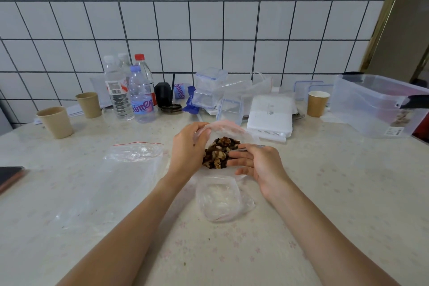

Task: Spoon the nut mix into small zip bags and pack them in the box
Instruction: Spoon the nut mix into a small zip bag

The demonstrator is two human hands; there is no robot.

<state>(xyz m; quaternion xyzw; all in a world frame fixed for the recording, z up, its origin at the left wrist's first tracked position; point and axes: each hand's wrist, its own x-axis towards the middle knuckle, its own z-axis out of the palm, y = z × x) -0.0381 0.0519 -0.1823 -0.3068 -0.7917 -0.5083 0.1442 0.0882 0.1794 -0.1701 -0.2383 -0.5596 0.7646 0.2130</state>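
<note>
**Nuts may spill beside the small bag**

The left hand [189,151] pinches open the rim of the big bag [228,126] holding the nut mix [219,152]. The right hand [257,163] grips a spoon [249,147] inside it. The small zip bag [219,199] lies just in front of the big bag, slack and held by nobody, so its mouth could collapse and nuts could scatter. The box [376,104] stands far right of the big bag.

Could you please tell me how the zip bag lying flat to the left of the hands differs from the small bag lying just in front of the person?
The flat zip bag is the larger, lies smooth and shows a red strip along its top; the small bag is crumpled and puffed up, its mouth open. The flat zip bag lies left of the left hand, the small bag between the forearms. Both are clear plastic, look empty and are untouched.
</note>
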